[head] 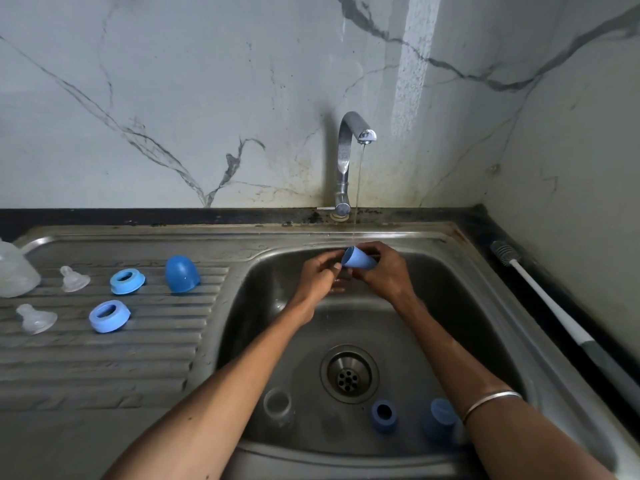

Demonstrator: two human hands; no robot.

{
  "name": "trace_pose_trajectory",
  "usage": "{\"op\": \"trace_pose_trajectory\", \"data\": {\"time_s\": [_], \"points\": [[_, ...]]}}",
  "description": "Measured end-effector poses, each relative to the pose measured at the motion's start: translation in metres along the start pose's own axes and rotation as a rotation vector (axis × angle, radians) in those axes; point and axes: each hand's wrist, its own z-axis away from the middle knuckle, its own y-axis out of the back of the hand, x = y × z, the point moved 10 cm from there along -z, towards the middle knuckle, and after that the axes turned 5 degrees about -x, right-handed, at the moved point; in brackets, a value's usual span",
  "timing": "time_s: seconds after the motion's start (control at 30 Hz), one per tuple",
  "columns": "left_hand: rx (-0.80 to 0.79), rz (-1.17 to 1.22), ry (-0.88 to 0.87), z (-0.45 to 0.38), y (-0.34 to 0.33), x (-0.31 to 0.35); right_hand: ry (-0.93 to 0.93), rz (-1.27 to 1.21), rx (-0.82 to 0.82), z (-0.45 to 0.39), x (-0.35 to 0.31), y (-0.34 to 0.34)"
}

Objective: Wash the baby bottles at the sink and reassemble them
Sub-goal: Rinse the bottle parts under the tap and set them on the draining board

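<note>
My right hand [384,271] grips a blue bottle cap [358,259] under the thin stream from the tap [349,147], its open end turned left. My left hand [320,275] pinches the cap's rim. On the draining board [104,358] lie another blue cap [181,273], two blue collar rings [127,280] [109,316], two clear teats [73,278] [34,318] and a clear bottle [14,271] at the left edge. In the sink basin [277,323] near the front sit a clear bottle [277,405], a blue ring [383,415] and a blue cap [440,415].
A bottle brush [540,292] with a white handle lies along the dark counter at the right, by the side wall. The drain [349,374] is in the middle of the basin. A marble-patterned wall stands behind the tap.
</note>
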Motion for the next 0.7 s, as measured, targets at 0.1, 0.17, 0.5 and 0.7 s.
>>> {"op": "trace_pose_trajectory", "data": {"time_s": [0.1, 0.17, 0.5, 0.7], "points": [[0.0, -0.026, -0.006, -0.002, 0.001, -0.001, 0.014, 0.072, -0.014, -0.003, 0.0, 0.002], [-0.011, -0.033, -0.029, -0.002, 0.0, 0.001, -0.006, 0.077, -0.061, -0.004, 0.001, -0.001], [0.058, -0.107, -0.082, -0.003, 0.006, 0.006, -0.127, -0.176, -0.118, -0.006, 0.014, -0.012], [0.053, -0.113, -0.084, -0.003, 0.004, 0.007, -0.161, -0.292, -0.153, -0.003, 0.023, -0.01]]}}
